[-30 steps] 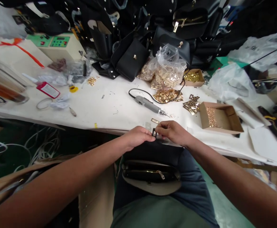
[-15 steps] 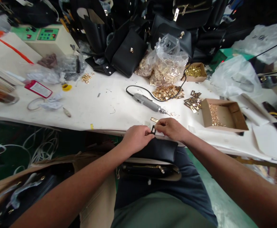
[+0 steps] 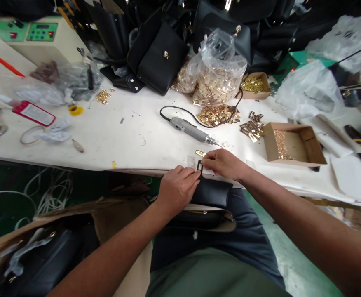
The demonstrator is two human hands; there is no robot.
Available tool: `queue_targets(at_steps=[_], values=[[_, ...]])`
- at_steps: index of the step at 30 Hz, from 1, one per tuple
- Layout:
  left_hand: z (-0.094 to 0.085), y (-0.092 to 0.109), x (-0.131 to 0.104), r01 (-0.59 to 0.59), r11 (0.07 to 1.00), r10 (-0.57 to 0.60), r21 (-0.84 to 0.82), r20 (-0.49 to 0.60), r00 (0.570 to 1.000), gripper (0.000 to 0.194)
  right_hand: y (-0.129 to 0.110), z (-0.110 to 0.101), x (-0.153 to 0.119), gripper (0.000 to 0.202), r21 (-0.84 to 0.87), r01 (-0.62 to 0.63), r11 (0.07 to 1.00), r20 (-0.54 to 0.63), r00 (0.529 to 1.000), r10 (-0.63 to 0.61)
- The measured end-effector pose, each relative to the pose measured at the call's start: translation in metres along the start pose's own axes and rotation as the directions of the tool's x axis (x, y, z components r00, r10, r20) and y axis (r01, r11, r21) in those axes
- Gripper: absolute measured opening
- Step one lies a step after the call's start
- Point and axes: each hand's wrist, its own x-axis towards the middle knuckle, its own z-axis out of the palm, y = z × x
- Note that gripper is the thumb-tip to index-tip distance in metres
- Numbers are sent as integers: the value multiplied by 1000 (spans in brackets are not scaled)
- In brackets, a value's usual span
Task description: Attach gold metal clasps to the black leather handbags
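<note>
A black handbag (image 3: 213, 192) rests on my lap, its flap folded toward the table edge and its zipped opening facing me. My left hand (image 3: 179, 186) lies over the flap with its fingers pressed together, gripping it close to a small dark rectangular frame (image 3: 199, 166). Between thumb and fingertips, my right hand (image 3: 223, 163) pinches that frame at the flap's tip. Just beyond the fingers, a gold plate (image 3: 200, 153) with a slot lies on the table. An electric screwdriver (image 3: 190, 129) lies behind it, bit pointing right. The thumb of my left hand is hidden.
Loose gold plates (image 3: 216, 115) and a plastic bag of fittings (image 3: 214, 78) lie farther back. To the right stands a cardboard box (image 3: 304, 144) with small screws. Black bags (image 3: 162, 60) crowd the rear. A cable (image 3: 180, 108) loops from the screwdriver. A carton (image 3: 106, 218) stands at lower left.
My left hand has turned palm-down over the flap, its fingers now stretched beside the frame. My right hand keeps its pinch. The camera view has shifted slightly.
</note>
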Motion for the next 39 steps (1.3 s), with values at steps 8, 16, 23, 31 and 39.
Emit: queue_targets(at_steps=[8, 16, 23, 31, 39], values=[[11, 1, 11, 167, 972, -179, -165, -58, 982, 19, -11, 0, 4, 22, -212, 11, 977, -6, 1000, -13], [14, 9, 12, 237, 965, -244, -108, -59, 968, 22, -13, 3, 2, 24, -270, -25, 962, -82, 997, 3], [14, 7, 12, 208, 975, -211, -74, -30, 977, 22, -8, 8, 2, 23, -170, -68, 983, -101, 994, 51], [11, 7, 10, 139, 989, -140, 52, 4, 990, 26, -11, 13, -1, 19, -252, -110, 962, -251, 967, 45], [13, 1, 8, 44, 996, -45, 76, 7, 999, 31, -7, 14, -1, 19, -326, -95, 941, -273, 962, 3]])
